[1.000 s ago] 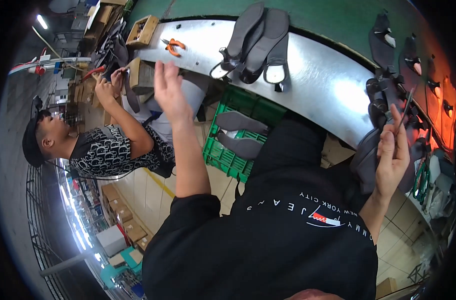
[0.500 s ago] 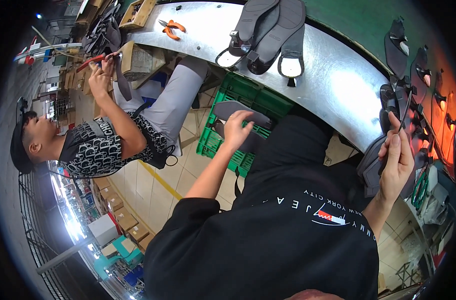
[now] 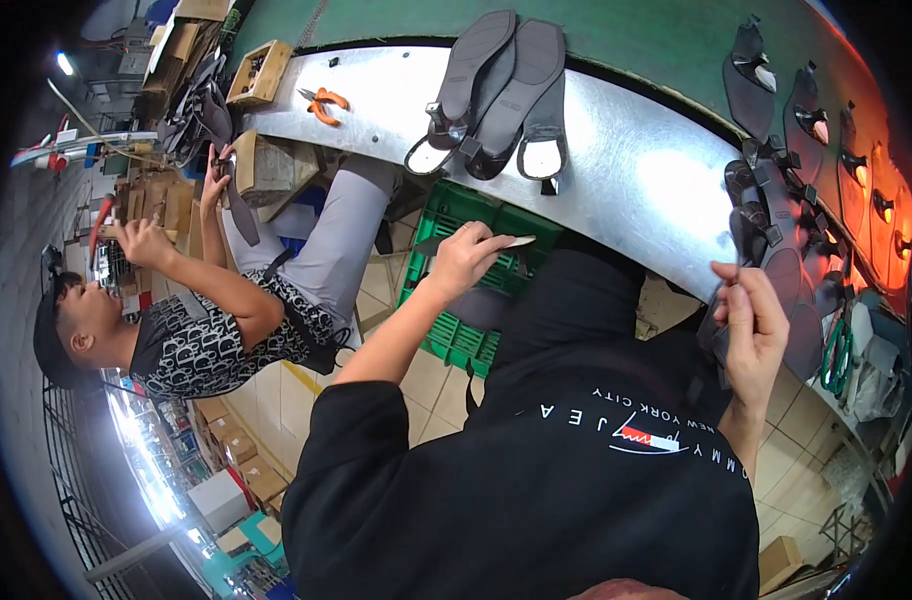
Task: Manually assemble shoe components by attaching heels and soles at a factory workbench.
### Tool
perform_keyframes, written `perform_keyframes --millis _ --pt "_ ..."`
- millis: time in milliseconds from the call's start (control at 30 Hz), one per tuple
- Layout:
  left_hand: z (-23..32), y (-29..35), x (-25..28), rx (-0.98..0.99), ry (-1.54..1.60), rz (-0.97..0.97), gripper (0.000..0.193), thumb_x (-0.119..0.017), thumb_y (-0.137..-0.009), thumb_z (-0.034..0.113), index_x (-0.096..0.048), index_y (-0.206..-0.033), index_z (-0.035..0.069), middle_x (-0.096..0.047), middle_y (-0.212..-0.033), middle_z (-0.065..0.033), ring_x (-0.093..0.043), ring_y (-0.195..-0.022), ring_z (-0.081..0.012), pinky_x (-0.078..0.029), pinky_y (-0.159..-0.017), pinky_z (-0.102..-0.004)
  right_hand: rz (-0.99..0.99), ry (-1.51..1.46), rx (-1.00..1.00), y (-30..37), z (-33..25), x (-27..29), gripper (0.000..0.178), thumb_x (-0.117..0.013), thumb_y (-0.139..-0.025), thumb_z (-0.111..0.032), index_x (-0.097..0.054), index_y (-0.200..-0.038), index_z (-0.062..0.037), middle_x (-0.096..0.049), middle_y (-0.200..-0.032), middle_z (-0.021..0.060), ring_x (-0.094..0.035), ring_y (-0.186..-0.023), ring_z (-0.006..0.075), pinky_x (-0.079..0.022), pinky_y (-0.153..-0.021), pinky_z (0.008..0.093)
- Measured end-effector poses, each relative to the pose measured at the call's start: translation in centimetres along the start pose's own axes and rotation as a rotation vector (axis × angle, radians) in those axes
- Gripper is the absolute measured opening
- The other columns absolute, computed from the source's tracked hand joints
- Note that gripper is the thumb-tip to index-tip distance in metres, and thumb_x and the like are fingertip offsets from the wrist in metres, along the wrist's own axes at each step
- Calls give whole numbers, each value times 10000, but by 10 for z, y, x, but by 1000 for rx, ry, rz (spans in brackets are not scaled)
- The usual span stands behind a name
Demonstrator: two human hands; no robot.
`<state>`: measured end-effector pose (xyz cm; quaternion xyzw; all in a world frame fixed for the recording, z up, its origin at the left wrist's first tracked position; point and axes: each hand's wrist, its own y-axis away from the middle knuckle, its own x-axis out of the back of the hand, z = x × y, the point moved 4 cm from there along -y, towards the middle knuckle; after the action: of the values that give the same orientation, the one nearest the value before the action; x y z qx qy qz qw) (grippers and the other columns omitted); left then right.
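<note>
My left hand (image 3: 463, 262) is closed around a dark sandal sole (image 3: 511, 243), seen nearly edge-on with a pale end, above the green plastic crate (image 3: 431, 325) between me and the neighbour. Another dark sole (image 3: 479, 308) lies lower in that crate. My right hand (image 3: 754, 325) is closed in a pinch beside the right end of the metal bench. What sits in its fingers is too hidden to name. Dark sandals (image 3: 776, 225) and soles (image 3: 801, 335) crowd around it. Several finished-looking sandals (image 3: 526, 90) rest soles up on the metal bench (image 3: 636, 130).
Orange-handled pliers (image 3: 323, 105) and a wooden box (image 3: 259, 72) are on the bench's left part. Sandals (image 3: 751, 80) stand on the green surface near an orange glow at right. At left, a seated co-worker (image 3: 216, 325) holds a red-handled hammer (image 3: 101, 230) and a sole.
My left hand has closed on a sole and lifted it in the crate. My right hand has moved left and nearer; the thin dark piece above it no longer shows. The co-worker's hammer hand moved back.
</note>
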<state>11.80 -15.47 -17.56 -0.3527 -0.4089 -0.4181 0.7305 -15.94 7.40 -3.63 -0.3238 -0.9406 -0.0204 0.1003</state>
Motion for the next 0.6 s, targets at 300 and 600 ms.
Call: perform_keyframes --millis 300,600 --pt "114 -62 97 329 828 413 784 -654 -732 -59 -305 -1429 27 -613 -923 -23 -586 -783 -94 -485 -661 -227 -489 -323 -158 11 -7 -45 402 -426 -910 -26 -515 -1302 -19 -504 -635 -14 -434 -552 43 -368 -520 195" --pt "139 -70 31 1063 1849 -320 480 -617 -810 274 -527 -1225 49 -628 -915 -78 -619 -743 -144 -505 -667 -246 -370 -513 -404 12 30 -37 415 -391 -980 -135 -422 -1394 -116 -491 -617 -18 -438 -517 32 -383 -495 172"
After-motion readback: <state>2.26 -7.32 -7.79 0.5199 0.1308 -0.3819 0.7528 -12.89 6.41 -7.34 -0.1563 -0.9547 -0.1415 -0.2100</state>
